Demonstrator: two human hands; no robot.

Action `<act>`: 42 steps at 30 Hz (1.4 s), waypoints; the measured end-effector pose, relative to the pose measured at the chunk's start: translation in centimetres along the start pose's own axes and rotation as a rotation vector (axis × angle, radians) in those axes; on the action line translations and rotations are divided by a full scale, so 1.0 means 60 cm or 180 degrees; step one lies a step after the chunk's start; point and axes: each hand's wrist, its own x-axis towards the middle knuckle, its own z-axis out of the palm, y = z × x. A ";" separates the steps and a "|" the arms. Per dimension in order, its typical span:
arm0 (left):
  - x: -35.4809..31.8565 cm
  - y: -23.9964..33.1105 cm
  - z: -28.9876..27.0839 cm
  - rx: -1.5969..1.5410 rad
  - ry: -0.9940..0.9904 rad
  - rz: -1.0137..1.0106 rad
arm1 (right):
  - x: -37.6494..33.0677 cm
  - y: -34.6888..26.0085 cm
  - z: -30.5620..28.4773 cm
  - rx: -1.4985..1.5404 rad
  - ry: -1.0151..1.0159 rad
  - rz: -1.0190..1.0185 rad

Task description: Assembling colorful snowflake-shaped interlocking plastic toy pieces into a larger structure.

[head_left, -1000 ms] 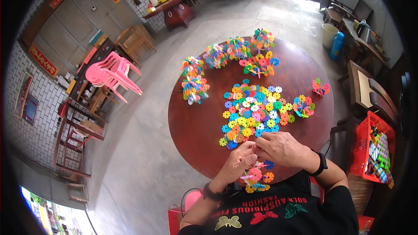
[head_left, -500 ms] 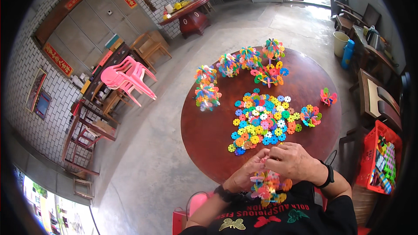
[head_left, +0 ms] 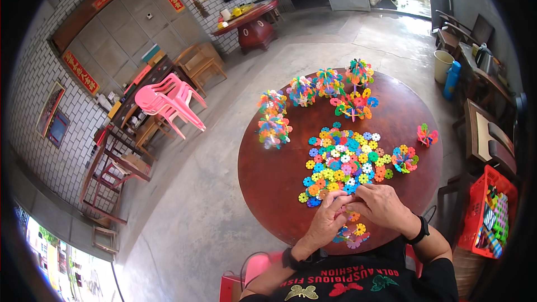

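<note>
Pressing together at the near edge of the round brown bench (head_left: 268, 179), the left hand (head_left: 326, 225) and the right hand (head_left: 380, 207) both curl their fingers around a small cluster of plastic snowflake discs (head_left: 351, 234), which sits half hidden under the palms, just in front of the person's chest. Each hand is closed on that cluster, fingertips meeting over it; which single disc is being fitted cannot be made out.

Judging by how things lie, the building is partly done. Along the far side of the bench stand several finished ball-shaped bundles: two at the left (head_left: 272, 116), three more toward the far rim (head_left: 330, 81), and a flatter star-like one (head_left: 353, 105) just nearer. A small ring piece (head_left: 404, 159) and a tiny assembled bit (head_left: 427, 134) rest to the right.

Plenty looks left: a broad heap of loose discs (head_left: 341, 162) covers the middle of the bench, touching the hands' near side, and the cluster in hand seems small beside the finished bundles.
</note>
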 end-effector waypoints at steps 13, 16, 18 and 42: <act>0.007 0.008 0.006 0.1452 0.0798 0.0214 | 0.005 0.036 0.040 0.2517 -0.1003 0.1466; 0.009 0.002 0.006 0.1724 0.0777 0.0311 | 0.006 0.037 0.044 0.1894 -0.0840 0.1214; 0.009 -0.002 0.005 0.1757 0.0682 0.0364 | 0.008 0.031 0.040 0.1703 -0.0833 0.1181; -0.033 -0.019 -0.112 0.0193 0.0572 -0.0584 | 0.019 0.088 -0.026 0.1669 0.0027 0.1213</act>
